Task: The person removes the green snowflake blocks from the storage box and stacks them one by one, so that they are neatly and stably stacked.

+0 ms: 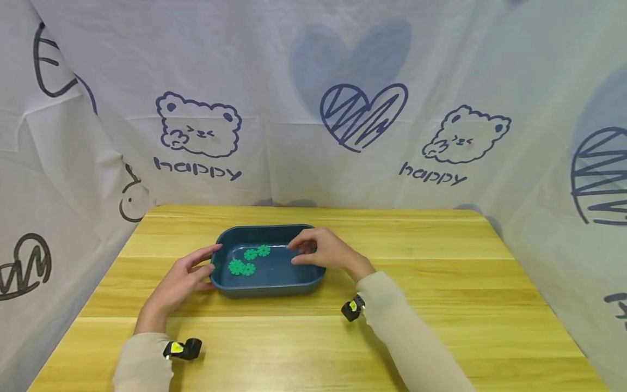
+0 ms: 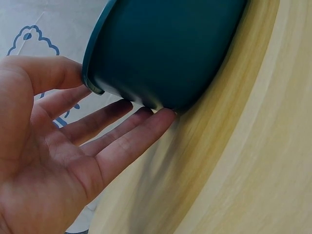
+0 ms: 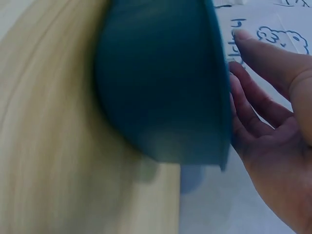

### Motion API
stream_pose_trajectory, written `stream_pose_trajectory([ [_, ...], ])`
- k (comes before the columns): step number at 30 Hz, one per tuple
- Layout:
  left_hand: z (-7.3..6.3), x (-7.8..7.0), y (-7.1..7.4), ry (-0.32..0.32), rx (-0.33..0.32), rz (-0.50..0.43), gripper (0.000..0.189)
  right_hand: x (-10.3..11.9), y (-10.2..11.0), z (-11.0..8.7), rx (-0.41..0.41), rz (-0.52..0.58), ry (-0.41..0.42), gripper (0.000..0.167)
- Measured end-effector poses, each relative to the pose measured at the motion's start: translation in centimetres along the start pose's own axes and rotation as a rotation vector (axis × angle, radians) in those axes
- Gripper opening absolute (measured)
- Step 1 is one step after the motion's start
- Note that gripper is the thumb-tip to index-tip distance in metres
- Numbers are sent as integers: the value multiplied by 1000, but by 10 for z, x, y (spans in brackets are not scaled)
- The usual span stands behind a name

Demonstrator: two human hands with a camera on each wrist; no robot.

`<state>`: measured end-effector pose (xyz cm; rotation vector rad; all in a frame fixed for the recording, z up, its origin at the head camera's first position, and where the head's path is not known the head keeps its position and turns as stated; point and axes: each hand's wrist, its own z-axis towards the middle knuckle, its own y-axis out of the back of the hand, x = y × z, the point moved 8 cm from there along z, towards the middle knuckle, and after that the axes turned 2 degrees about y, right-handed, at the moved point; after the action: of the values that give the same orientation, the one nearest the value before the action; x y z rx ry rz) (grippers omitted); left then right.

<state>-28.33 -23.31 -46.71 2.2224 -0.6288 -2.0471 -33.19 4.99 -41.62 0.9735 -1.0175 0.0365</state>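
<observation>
A dark blue-green oblong tray (image 1: 269,291) stands on the table. Toward its left end lie several green notched plastic discs (image 1: 248,269), shaped like snowflake building pieces. My left hand (image 1: 178,283) holds the tray's left end. In the left wrist view, its thumb (image 2: 58,73) is at the rim while the fingers (image 2: 134,141) touch the outer wall from below. My right hand (image 1: 325,250) hovers over the tray's right end, thumb and fingers apart and bent, with nothing visible between them. In the right wrist view the tray's wall (image 3: 161,87) hides some of its fingertips.
The wooden table (image 1: 416,245) extends around the tray on all sides. White cloth (image 1: 294,179) with printed bears and hearts hangs behind the table and at both sides. Each wrist carries a small black camera (image 1: 188,349) on a strap.
</observation>
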Motion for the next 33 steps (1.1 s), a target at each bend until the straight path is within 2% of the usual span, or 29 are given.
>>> stream_pose_trajectory([
  [11,0,-2,0,-5,3,-3,54,3,-30,27,28,-4,-5,30],
  [15,1,-2,-1,-11,5,-7,54,3,-36,36,2,2,-19,29],
  [19,1,-2,0,-8,-4,0,54,1,-44,47,-20,29,-35,28],
  [25,0,-3,0,-10,2,-12,54,1,-61,62,-7,82,-76,27],
  [33,0,-4,-2,-16,10,-14,54,7,-82,74,66,-45,-131,27],
])
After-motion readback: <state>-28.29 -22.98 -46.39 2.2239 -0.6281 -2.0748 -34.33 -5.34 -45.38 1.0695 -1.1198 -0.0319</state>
